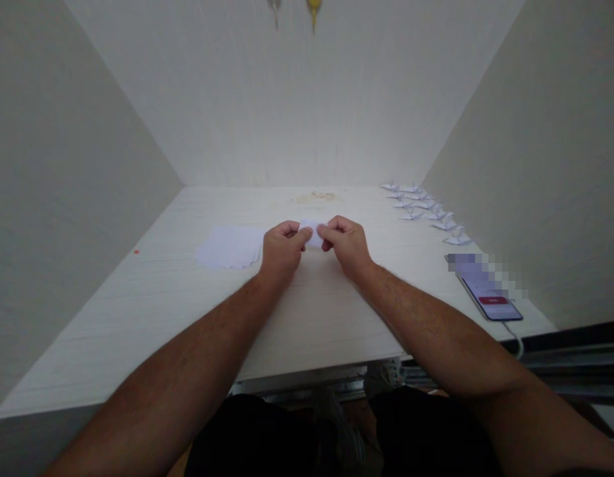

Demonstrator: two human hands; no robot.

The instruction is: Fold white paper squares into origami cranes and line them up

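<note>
Both of my hands meet at the middle of a pale wooden table (152,311). My left hand (281,250) and my right hand (345,244) are closed in pinches on a small white piece of paper (312,233) held between them, just above the tabletop. Most of the paper is hidden by my fingers. A stack of white paper sheets (231,248) lies flat on the table just left of my left hand.
Several small folded white paper cranes (426,209) stand in a row at the back right. A phone (488,288) with a lit screen and a cable lies near the right front edge. Plain walls close in the table on three sides.
</note>
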